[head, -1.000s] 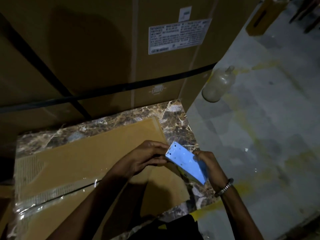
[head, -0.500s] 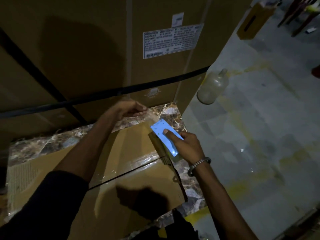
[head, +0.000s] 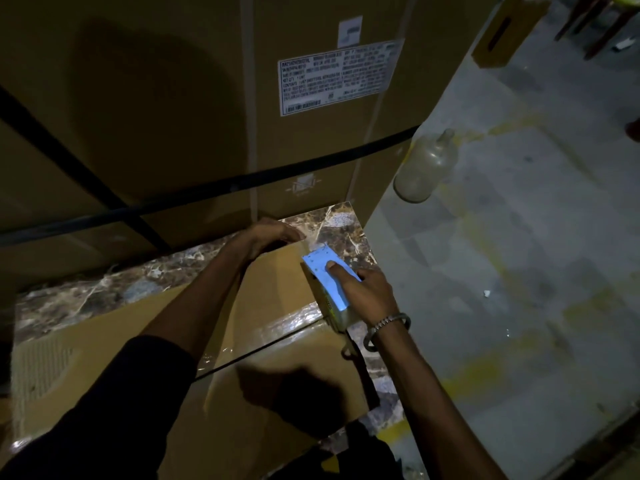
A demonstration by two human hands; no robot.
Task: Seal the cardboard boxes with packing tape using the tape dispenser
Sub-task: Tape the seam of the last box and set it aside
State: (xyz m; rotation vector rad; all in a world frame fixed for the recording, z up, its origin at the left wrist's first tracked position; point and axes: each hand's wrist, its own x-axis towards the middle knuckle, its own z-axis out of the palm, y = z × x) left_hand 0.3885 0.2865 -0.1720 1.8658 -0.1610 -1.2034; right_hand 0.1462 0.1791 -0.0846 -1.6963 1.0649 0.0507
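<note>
Right hand (head: 367, 292) curled over the blue tape dispenser (head: 327, 275), forefinger laid flat on top, at the far right edge of the flat cardboard box (head: 277, 358). Left hand (head: 273, 233) at the box's far edge, fingers bent; what they pinch cannot be told. Shiny tape (head: 294, 320) runs along the box seam.

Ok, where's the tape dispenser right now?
In the head view the blue tape dispenser sits right of centre at the flat box's right edge, gripped by the right hand, with the left hand just up-left of it.
</note>
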